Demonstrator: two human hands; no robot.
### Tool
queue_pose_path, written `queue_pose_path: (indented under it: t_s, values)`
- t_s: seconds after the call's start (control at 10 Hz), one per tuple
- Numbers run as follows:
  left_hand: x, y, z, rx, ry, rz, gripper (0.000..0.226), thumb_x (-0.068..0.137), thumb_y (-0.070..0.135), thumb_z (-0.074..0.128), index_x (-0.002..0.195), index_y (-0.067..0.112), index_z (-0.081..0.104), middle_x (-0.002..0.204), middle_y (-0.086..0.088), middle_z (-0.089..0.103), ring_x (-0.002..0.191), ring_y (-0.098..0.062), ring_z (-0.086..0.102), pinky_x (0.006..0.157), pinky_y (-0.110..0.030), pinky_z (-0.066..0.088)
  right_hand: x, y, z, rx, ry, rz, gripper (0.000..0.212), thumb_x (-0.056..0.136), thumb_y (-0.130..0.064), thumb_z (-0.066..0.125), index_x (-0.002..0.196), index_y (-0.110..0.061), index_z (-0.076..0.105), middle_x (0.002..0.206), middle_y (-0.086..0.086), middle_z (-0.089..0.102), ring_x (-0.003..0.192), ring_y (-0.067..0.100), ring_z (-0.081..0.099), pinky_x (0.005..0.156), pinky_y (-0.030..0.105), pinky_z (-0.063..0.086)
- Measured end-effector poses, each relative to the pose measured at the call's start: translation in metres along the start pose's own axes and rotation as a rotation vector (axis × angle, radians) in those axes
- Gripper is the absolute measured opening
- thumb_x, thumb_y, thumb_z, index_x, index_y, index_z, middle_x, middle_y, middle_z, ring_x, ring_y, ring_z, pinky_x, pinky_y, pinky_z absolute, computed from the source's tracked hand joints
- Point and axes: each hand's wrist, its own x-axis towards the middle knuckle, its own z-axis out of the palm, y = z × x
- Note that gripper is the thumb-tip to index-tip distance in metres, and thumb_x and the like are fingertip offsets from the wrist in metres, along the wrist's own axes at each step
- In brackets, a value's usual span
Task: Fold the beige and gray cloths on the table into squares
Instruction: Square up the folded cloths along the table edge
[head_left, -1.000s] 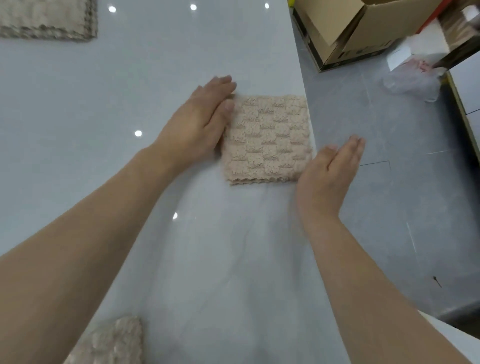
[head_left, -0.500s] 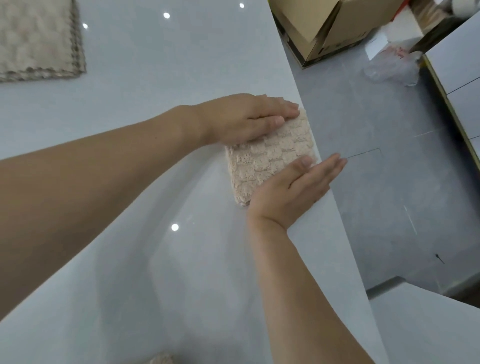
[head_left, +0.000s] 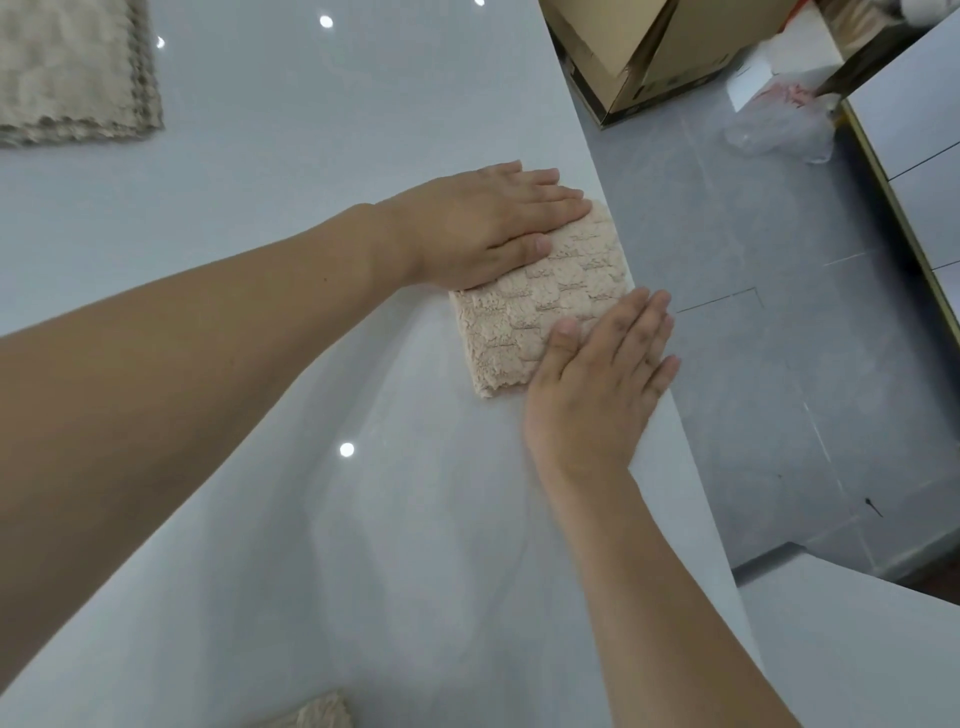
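Note:
A beige textured cloth (head_left: 540, 306), folded into a small square, lies at the right edge of the white table (head_left: 260, 260). My left hand (head_left: 483, 223) lies flat with straight fingers on the cloth's far left part. My right hand (head_left: 602, 374) presses flat on its near right corner, fingers reaching past the table edge. Another beige-gray cloth (head_left: 72, 67) lies spread at the far left corner. A third cloth's corner (head_left: 317, 714) shows at the bottom edge.
The table's right edge runs diagonally just past the folded cloth, with gray floor (head_left: 779, 338) beyond. A cardboard box (head_left: 649, 47) and a clear plastic bag (head_left: 779, 124) sit on the floor at the top right. A white cabinet (head_left: 914, 130) stands at the far right.
Both hands moved from beside the folded cloth onto it and now press it flat. The cloth has turned slightly and sits closer to the table edge. The view has shifted.

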Motion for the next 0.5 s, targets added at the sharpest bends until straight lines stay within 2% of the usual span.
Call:
queue_pose_path:
  t_s: [0.3, 0.4, 0.5]
  values:
    - [-0.003, 0.004, -0.002, 0.031, 0.015, -0.031, 0.056, 0.103, 0.043, 0.019, 0.155, 0.021, 0.021, 0.16, 0.004, 0.026, 0.149, -0.015, 0.013, 0.122, -0.038, 0.007, 0.001, 0.028, -0.011, -0.073, -0.069, -0.037, 0.066, 0.101, -0.044, 0.011, 0.154, -0.006, -0.001, 0.163, 0.008, -0.002, 0.149, 0.02, -0.004, 0.121, 0.042, -0.005]
    - [-0.001, 0.008, -0.003, 0.065, 0.008, -0.045, 0.057, 0.103, 0.043, 0.018, 0.155, 0.021, 0.021, 0.16, 0.003, 0.025, 0.15, -0.017, 0.013, 0.122, -0.04, 0.007, 0.0, 0.032, -0.015, -0.006, -0.086, -0.055, 0.062, 0.103, -0.039, 0.017, 0.154, -0.006, 0.005, 0.162, 0.008, 0.005, 0.149, 0.019, 0.002, 0.121, 0.04, -0.004]
    - [-0.014, 0.019, -0.007, 0.084, 0.143, -0.153, 0.057, 0.104, 0.043, 0.02, 0.153, 0.016, 0.028, 0.159, -0.004, 0.027, 0.149, -0.023, 0.015, 0.122, -0.042, 0.007, 0.004, 0.039, -0.029, 0.209, -0.091, -0.076, 0.059, 0.102, -0.036, 0.023, 0.153, -0.007, 0.016, 0.161, 0.007, 0.017, 0.148, 0.017, 0.011, 0.121, 0.04, 0.002]
